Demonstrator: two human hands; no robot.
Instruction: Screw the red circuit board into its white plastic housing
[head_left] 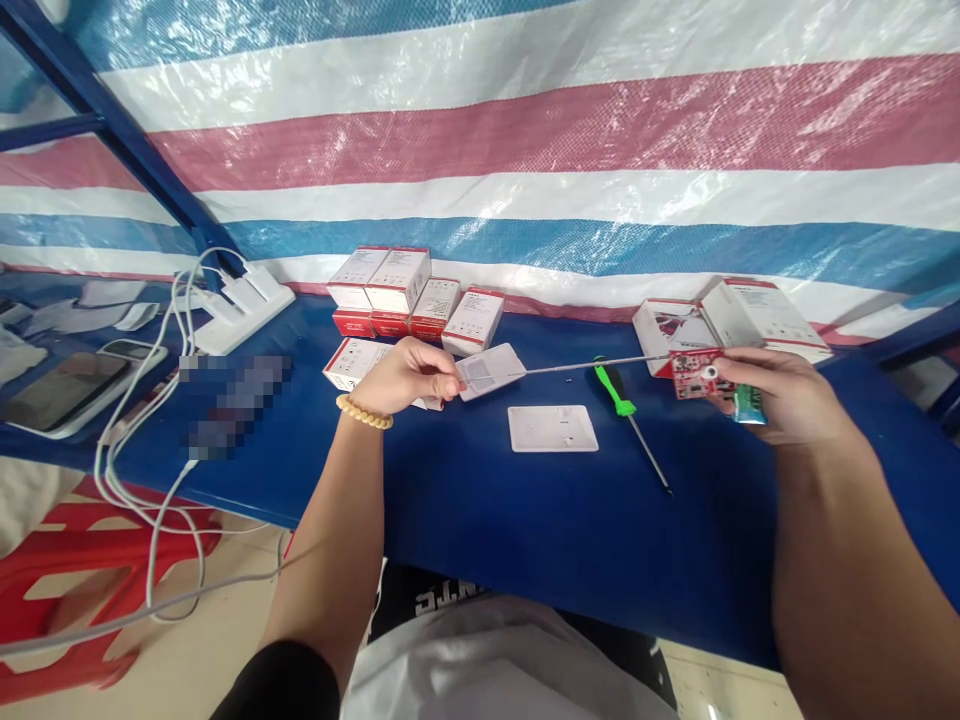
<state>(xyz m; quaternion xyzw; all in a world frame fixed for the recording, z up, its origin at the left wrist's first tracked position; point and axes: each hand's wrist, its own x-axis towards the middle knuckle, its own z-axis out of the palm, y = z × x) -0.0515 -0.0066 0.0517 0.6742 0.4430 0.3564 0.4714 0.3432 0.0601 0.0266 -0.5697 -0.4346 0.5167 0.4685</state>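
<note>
My left hand (409, 375) is closed in a pinch on a flat white plastic cover (491, 371), held just above the blue table (480, 500). My right hand (780, 395) grips a small red circuit board (694, 373) with a green terminal block (748, 405) at its lower edge. A thin grey wire (585, 366) runs from the board to the white cover. A second white cover plate (553, 428) lies flat on the table between my hands. A green-handled screwdriver (622, 400) lies beside it, tip pointing toward me.
Several red-and-white small boxes (409, 290) are stacked at the back centre, and two larger ones (739, 318) at the back right. A white power strip (240, 305) with white cables (161, 400) sits at the left. A phone (64, 385) lies far left. A red stool (67, 570) stands below.
</note>
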